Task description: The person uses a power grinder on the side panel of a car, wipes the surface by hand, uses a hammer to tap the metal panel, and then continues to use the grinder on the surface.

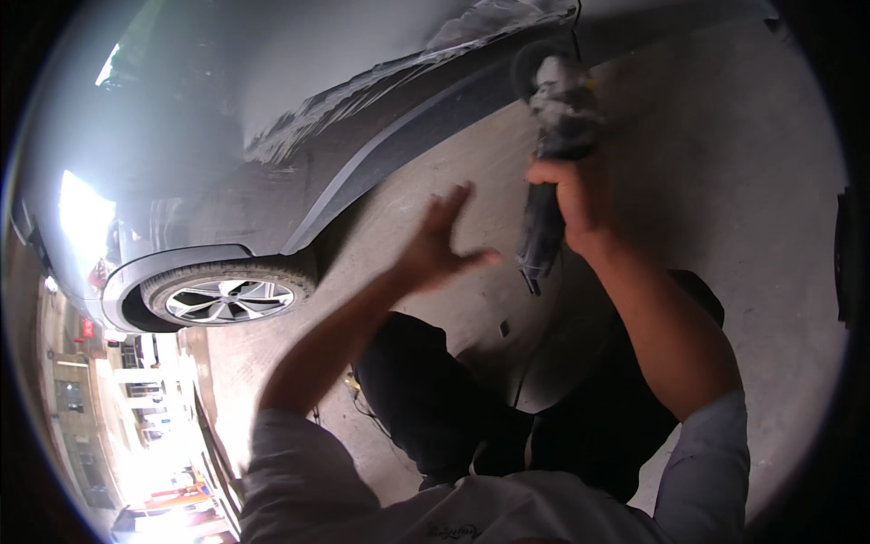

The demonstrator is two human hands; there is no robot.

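My right hand [580, 204] is wrapped round the black body of an angle grinder [566, 122]. The grinder's metal head and dark disc point away from me, close to the lower edge of a grey car's side; motion smears the head, and I cannot tell if the disc touches the car. My left hand [444, 240] hangs in the air left of the grinder, its fingers spread and holding nothing. In front of me the car's side panel [208, 118] carries a long scraped, dented patch [362, 86] with whitish streaks above the sill.
A car wheel [231, 299] with a silver spoked rim stands to the left. A cord [367, 408] lies on the concrete floor [770, 299] beside my left leg. Some small dark object [505, 329] lies between my knees. Bright shelving and clutter fill the lower left.
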